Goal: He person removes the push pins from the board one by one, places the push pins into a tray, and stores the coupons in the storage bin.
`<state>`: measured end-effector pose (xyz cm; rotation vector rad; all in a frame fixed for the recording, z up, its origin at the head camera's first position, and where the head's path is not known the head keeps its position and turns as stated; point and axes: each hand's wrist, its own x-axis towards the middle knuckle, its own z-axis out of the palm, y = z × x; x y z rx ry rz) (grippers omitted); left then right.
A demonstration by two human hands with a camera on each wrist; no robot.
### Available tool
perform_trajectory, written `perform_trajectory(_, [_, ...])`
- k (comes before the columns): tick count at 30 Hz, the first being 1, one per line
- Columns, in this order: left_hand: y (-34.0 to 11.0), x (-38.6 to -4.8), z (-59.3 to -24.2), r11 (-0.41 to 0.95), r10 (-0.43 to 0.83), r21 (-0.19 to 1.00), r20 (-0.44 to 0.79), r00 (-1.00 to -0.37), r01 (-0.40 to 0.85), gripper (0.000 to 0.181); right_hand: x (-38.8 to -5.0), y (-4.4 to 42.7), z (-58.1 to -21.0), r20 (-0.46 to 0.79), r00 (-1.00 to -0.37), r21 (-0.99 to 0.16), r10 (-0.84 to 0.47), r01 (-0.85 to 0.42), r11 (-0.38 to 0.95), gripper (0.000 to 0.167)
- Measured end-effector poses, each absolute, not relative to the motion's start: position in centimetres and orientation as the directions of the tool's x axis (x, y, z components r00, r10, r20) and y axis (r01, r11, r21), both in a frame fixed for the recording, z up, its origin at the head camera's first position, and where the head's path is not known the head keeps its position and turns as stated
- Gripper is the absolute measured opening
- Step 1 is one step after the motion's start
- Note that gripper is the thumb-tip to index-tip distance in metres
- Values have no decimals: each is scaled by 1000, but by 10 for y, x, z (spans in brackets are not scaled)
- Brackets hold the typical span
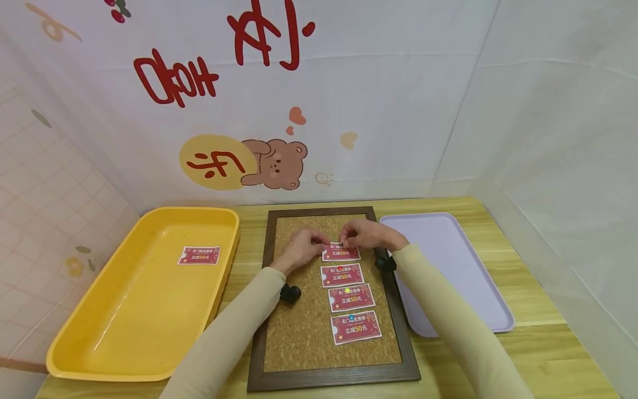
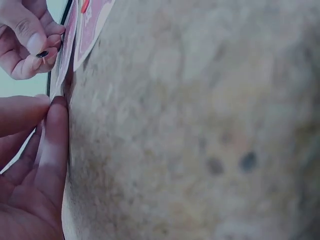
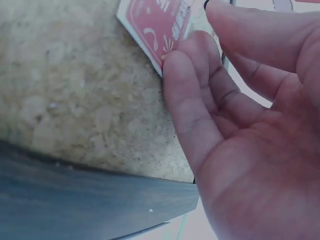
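Note:
On the cork board (image 1: 299,332) four red coupons run in a column. My left hand (image 1: 303,247) pinches the left edge of the topmost coupon (image 1: 341,254), its thumb and finger meeting there in the left wrist view. Close above that coupon, my right hand (image 1: 366,234) holds a small black push pin (image 2: 42,54) between thumb and fingers. In the right wrist view the right fingers (image 3: 182,82) lie against the coupon's corner. The lower coupons bear a red pin (image 1: 340,268), a yellow pin (image 1: 347,290) and a blue pin (image 1: 351,318).
A yellow tray (image 1: 124,375) stands on the left with one loose coupon (image 1: 199,255) in it. The lilac tray (image 1: 448,266) lies right of the board, beneath the right forearm. A dark wooden frame (image 1: 334,379) borders the cork. Behind the table hangs a printed white cloth (image 1: 399,111).

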<state>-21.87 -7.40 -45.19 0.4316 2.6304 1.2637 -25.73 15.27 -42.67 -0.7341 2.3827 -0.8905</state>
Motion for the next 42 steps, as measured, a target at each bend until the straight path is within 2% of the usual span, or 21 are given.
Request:
perform_trajectory(7, [-71,-213,-447,584,300,792,-9,-954,176,12,-249,154,-421,-157,-798,-691,-582,-332,642,12])
perform_trajectory(14, [-72,-205,-435,508,272,848,7,-962,150,27,-235,160,-415,-39,-823,-745,-566,-354,566,11])
perform_trajectory(24, [-79,-193,-414,494,237,854,47,-970,162,12,-217,162,-404,59,-841,-772,-539,-380,509,9])
perform_trajectory(32, [-86,-186,-402,436,243,878,96,-965,197,9,-204,165,-393,115,-842,-784,-527,-403,473,8])
perform_trajectory(42, [-92,-176,-384,464,216,864,105,-971,196,15,-190,172,-375,140,-875,-798,-464,-377,471,9])
